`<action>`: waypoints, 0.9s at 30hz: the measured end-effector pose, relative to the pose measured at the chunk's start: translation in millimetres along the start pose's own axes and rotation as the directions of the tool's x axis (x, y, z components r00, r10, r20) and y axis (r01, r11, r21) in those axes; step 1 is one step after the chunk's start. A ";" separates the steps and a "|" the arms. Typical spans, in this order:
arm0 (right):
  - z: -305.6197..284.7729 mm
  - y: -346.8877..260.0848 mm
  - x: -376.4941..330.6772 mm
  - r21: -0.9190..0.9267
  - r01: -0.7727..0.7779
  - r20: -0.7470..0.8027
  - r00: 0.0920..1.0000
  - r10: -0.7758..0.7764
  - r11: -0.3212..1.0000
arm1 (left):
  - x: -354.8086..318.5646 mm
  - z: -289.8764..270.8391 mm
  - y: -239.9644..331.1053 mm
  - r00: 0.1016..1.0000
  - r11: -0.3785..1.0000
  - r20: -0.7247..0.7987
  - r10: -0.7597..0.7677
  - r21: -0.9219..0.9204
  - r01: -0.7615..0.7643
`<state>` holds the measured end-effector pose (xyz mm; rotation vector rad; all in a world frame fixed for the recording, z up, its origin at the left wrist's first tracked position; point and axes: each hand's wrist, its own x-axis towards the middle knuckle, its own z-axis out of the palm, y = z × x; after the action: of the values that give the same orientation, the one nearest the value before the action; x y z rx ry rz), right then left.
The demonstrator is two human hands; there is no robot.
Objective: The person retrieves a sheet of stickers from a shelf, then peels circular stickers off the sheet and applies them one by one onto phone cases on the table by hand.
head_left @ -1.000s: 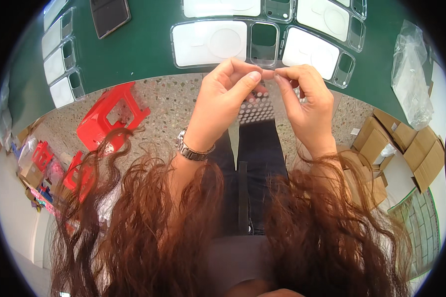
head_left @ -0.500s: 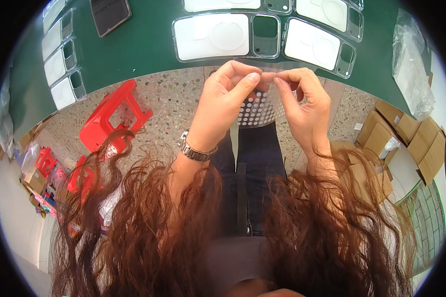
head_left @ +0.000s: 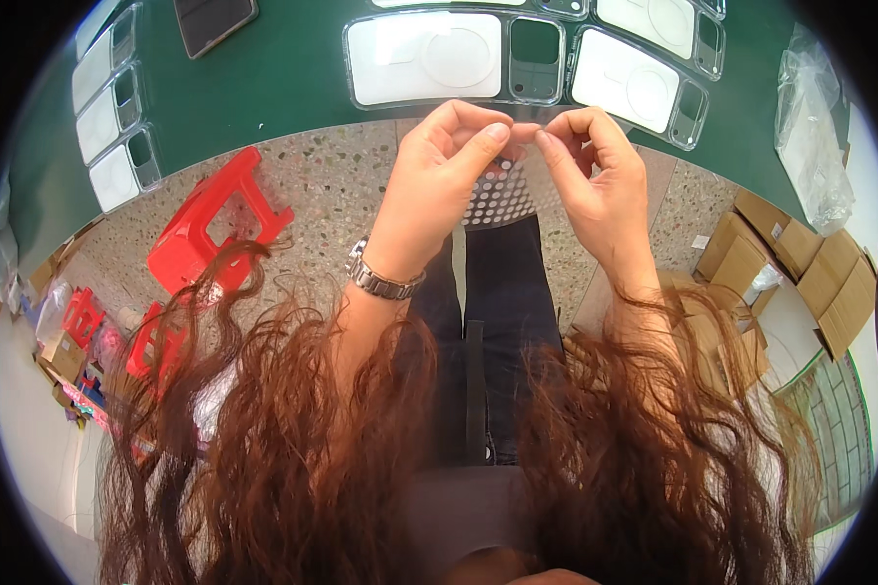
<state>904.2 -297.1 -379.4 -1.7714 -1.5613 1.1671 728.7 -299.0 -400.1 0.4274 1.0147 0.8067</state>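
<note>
Between my hands hangs a thin clear sheet with rows of small white round dots (head_left: 500,198). My left hand (head_left: 441,166), with a metal watch (head_left: 385,280) on its wrist, pinches the sheet's upper part between thumb and fingers. At the sheet's upper right my right hand (head_left: 600,180) is closed, thumb against forefinger, on the clear film; whether a single dot is also in that pinch cannot be made out. Just beyond my fingers, clear phone cases with white backs lie on the green table, the closest being one case (head_left: 424,58) and another case (head_left: 622,78).
More cases (head_left: 112,180) line the table's left side, near a dark phone (head_left: 215,21). A crumpled clear plastic bag (head_left: 815,146) lies at the right edge. On the floor are a red stool (head_left: 190,229) at left and cardboard boxes (head_left: 839,292) at right.
Both hands and the dotted sheet have shifted slightly up in the picture, nearer the table's edge. The pinches look the same, and the view has moved a little.
</note>
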 end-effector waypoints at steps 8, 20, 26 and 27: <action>-11.6 2.4 18.7 0.035 -0.008 0.017 1.000 0.008 0.999 | 7.4 -0.7 -4.9 0.991 0.988 -0.026 0.134 0.085 -0.131; -21.5 -5.8 55.3 -0.474 0.463 0.298 0.885 -0.359 0.749 | 4.6 2.8 -5.5 0.844 0.434 0.217 0.490 0.779 -0.452; -21.7 -8.5 56.7 -0.539 0.472 0.340 0.880 -0.332 0.697 | 7.8 2.1 -7.8 0.842 0.446 0.204 0.500 0.772 -0.452; -21.3 -6.8 57.5 -0.540 0.468 0.342 0.881 -0.326 0.699 | 9.0 1.9 -9.0 0.851 0.464 0.194 0.488 0.768 -0.441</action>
<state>917.1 -236.7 -378.6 -1.5363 -2.5337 0.6872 736.5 -297.8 -410.3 1.5449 1.3087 0.8070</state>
